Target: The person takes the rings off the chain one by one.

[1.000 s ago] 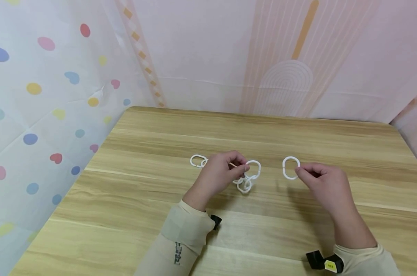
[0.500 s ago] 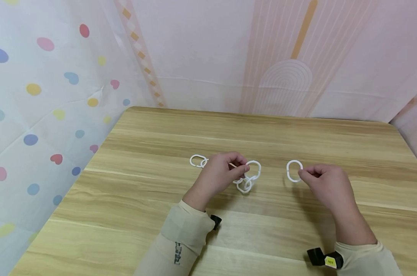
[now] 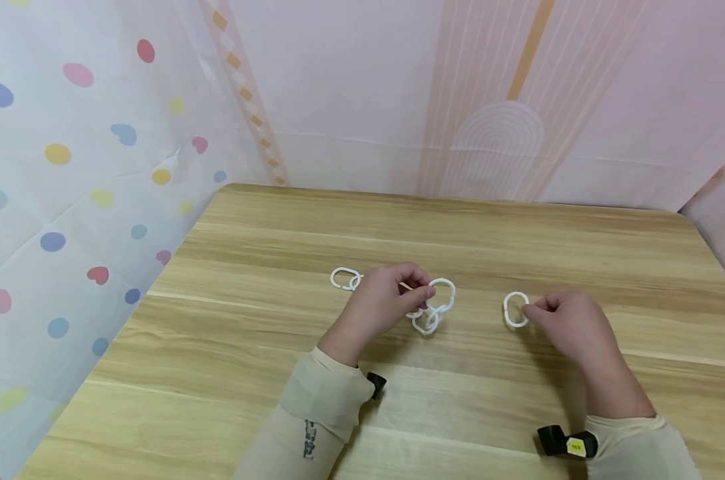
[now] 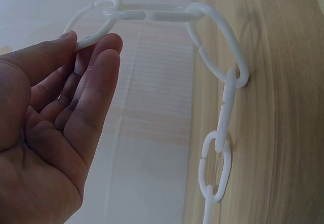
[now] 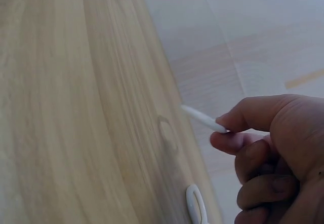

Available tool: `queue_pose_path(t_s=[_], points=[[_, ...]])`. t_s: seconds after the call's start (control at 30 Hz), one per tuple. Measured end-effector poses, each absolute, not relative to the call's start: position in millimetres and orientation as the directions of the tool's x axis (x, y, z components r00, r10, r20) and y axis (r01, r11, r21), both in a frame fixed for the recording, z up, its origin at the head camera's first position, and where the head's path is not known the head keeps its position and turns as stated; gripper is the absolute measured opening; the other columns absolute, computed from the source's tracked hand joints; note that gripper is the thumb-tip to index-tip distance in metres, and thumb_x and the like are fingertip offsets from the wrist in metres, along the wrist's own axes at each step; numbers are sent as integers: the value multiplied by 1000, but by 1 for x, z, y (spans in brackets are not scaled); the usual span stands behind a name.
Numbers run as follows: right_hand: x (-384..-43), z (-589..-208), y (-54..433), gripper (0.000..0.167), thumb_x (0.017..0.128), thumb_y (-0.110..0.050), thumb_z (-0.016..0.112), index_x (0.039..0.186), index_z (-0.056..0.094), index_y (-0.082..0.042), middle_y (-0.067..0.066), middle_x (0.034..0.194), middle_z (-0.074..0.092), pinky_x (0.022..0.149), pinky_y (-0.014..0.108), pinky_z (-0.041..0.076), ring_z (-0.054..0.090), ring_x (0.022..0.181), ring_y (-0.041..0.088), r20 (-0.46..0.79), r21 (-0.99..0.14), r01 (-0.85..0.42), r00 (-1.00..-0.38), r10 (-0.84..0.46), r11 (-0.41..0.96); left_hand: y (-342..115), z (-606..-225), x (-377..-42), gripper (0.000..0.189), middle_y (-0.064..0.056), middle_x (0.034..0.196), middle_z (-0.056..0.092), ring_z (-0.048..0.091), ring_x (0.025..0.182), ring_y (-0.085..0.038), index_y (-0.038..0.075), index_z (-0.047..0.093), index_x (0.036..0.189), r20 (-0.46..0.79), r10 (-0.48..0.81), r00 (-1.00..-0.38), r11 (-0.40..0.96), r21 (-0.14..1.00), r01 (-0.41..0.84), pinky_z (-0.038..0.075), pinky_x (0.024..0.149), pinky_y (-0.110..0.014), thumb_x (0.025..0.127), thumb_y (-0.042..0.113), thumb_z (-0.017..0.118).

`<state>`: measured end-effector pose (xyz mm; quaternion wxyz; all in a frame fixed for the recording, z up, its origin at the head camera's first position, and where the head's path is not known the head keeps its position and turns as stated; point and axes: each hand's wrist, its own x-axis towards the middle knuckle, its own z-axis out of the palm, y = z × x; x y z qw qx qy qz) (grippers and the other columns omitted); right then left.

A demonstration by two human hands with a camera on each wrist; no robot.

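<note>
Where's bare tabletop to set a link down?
Bare: the table left of the left sleeve, and the strip between chain and backdrop. Crowded: around the left hand and chain, and by the right hand, where another link lies.

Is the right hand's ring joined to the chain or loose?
Loose: the right hand pinches the ring, and table shows between it and the chain.
</note>
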<state>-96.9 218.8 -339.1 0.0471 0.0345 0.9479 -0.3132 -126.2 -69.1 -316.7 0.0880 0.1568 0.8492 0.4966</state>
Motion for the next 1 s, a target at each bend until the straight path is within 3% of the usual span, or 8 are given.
queue_pose_path(t_s=[0.27, 0.47, 0.73, 1.0], points=[[-98, -341, 225, 31, 96, -32, 63, 78, 70, -8, -4, 61, 51, 55, 33, 37, 46, 61, 18, -180, -543, 104, -984, 5, 833, -70, -317, -126, 5, 4, 84, 68, 71, 75, -18, 14, 71, 91, 6, 350, -937, 468, 865, 180, 56, 65, -26, 93, 18, 74], [-99, -345, 227, 30, 93, -32, 64, 71, 64, -11, -6, 57, 42, 53, 32, 33, 42, 58, 17, -202, -509, 120, -979, 18, 852, -70, -317, -126, 6, 5, 83, 68, 68, 71, -10, 16, 71, 90, 2, 346, -938, 480, 859, 179, 56, 65, -27, 94, 20, 74], [-99, -346, 228, 25, 89, -31, 64, 74, 67, -11, -4, 58, 44, 53, 32, 33, 44, 61, 19, -218, -485, 152, -975, 49, 861, -70, -317, -126, 5, 4, 84, 68, 71, 76, -18, 15, 71, 91, 1, 352, -936, 475, 862, 179, 56, 65, -26, 94, 18, 74], [-98, -350, 232, 34, 87, -34, 64, 61, 49, -18, -6, 56, 37, 51, 32, 29, 41, 60, 19, -234, -442, 177, -969, 77, 879, -69, -317, -126, 5, 4, 86, 68, 71, 77, -17, 14, 71, 93, -6, 362, -932, 479, 859, 180, 55, 65, -25, 94, 18, 73]])
